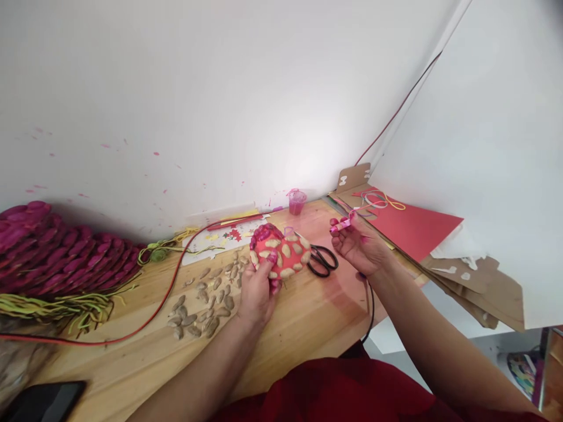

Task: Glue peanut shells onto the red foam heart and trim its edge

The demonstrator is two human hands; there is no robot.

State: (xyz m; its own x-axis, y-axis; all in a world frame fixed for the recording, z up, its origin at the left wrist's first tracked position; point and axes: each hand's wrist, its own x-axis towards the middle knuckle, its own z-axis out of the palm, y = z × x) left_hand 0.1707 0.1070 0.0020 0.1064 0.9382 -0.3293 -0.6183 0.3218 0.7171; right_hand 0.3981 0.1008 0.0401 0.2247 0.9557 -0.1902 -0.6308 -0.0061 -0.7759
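My left hand (259, 287) grips a red heart-shaped piece (285, 252) by its lower left, with the thumb on its face. Tan peanut-like shells cover the piece, and along its upper left edge they are painted magenta. To the right of it, my right hand (358, 243) is raised with its pink-stained fingers closed in a pinch. Something slim and pinkish shows at those fingertips, too small to name. Between the hands, black-handled scissors (323, 261) lie on the wooden table. Loose shells (202, 310) are scattered left of my left hand.
A plastic cup of pink paint (297, 202) stands by the wall. Magenta stacked pieces with yellow-green yarn (65, 252) lie at left. A red cord (169, 287) crosses the table. Red card (413, 223) and cardboard (488, 287) lie right; a phone (44, 401) is near left.
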